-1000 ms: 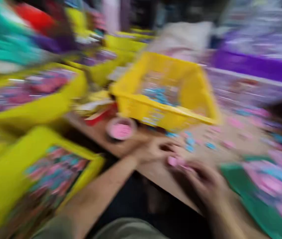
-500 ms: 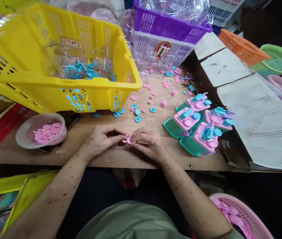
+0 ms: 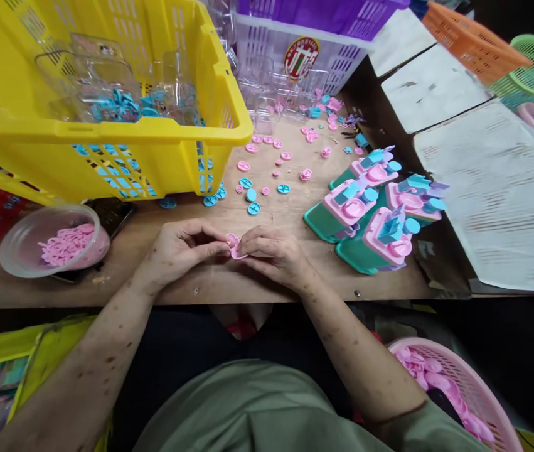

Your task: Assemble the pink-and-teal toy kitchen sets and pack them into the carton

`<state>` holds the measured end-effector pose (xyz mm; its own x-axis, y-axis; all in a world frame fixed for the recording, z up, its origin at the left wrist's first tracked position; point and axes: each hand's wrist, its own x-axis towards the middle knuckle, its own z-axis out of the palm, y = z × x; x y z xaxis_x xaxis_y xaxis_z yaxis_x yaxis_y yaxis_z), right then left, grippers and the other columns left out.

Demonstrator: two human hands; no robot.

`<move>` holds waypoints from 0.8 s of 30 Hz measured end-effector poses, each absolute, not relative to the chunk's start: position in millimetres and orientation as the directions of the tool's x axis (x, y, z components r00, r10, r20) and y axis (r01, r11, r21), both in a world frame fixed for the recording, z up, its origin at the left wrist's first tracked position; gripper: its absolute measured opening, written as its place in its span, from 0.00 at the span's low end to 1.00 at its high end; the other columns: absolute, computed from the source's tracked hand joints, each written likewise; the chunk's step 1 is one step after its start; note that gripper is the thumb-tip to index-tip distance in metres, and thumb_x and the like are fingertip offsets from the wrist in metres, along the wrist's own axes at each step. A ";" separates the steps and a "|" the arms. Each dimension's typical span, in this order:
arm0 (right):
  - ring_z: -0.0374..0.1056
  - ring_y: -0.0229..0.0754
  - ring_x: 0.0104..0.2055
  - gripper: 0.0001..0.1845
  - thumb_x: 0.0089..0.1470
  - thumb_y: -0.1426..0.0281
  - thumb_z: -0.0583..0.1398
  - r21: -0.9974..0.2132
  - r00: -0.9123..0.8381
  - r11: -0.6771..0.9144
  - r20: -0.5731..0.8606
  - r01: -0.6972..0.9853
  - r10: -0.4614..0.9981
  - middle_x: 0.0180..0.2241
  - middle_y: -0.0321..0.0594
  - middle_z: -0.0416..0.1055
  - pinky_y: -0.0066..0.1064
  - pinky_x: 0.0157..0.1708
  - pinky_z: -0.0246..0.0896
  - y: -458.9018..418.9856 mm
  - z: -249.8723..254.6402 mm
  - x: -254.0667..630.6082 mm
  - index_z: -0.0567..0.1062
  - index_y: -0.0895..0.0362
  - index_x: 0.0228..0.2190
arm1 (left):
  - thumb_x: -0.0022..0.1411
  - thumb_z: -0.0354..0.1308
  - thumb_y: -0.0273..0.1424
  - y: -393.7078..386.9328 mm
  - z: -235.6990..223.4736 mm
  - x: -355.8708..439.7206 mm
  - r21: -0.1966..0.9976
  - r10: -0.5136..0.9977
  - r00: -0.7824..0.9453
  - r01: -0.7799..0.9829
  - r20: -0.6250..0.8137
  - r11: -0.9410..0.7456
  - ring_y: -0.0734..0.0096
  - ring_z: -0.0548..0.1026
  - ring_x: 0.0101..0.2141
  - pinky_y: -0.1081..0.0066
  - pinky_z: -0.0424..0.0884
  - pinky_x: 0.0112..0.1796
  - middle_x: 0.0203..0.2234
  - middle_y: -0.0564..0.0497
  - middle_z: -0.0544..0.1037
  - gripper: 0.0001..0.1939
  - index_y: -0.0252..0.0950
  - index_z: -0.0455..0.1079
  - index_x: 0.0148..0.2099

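Pink curved plastic piece [image 3: 235, 247] sits above the brown wooden bench [image 3: 229, 289], the fingers of your left hand [image 3: 167, 254] and right hand [image 3: 276, 256] clamped on it. Pinch its edges lightly (thin plastic may flex), keeping your 2 wrists steady.

One head-worn view looks forward and steeply down, fairly close.

bare wood before the green-based toys [image 3: 370, 220]; yellow crate [image 3: 106, 132] blocks left.
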<state>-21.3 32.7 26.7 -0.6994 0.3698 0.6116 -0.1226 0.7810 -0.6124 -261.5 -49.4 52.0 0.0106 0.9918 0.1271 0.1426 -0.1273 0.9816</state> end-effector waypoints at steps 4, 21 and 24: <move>0.84 0.43 0.50 0.05 0.74 0.72 0.68 -0.611 -0.721 0.787 0.584 -0.087 0.374 0.46 0.40 0.85 0.35 0.53 0.83 31.2 28.0 -19.8 0.83 0.50 0.48 | 0.60 0.81 0.54 -50.0 52.4 -259.5 0.990 0.998 0.006 0.123 0.065 -0.065 0.62 0.88 0.33 0.71 0.86 0.37 0.35 0.45 0.90 0.24 0.37 0.88 0.41; 0.84 0.44 0.51 0.09 0.76 0.71 0.67 -0.503 -0.635 0.864 0.665 0.008 0.393 0.49 0.41 0.84 0.38 0.55 0.85 15.5 22.4 -18.3 0.82 0.49 0.54 | 0.60 0.81 0.55 -52.5 49.2 -256.1 0.979 0.995 -0.014 0.181 0.102 -0.098 0.58 0.89 0.39 0.64 0.88 0.43 0.37 0.49 0.90 0.20 0.44 0.88 0.37; 0.84 0.44 0.51 0.09 0.75 0.72 0.67 -0.474 -0.632 0.880 0.678 0.012 0.374 0.49 0.43 0.83 0.38 0.55 0.85 13.1 20.4 -18.6 0.81 0.50 0.54 | 0.61 0.81 0.53 -52.1 45.7 -255.4 0.975 0.993 -0.013 0.187 0.121 -0.117 0.57 0.89 0.40 0.63 0.88 0.46 0.38 0.47 0.90 0.19 0.43 0.88 0.38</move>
<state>-18.6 13.1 20.4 -0.6323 0.3743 0.6783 0.0122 0.8802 -0.4744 -255.4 -52.1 45.7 -0.0130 0.9925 0.1212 0.1872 -0.1166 0.9754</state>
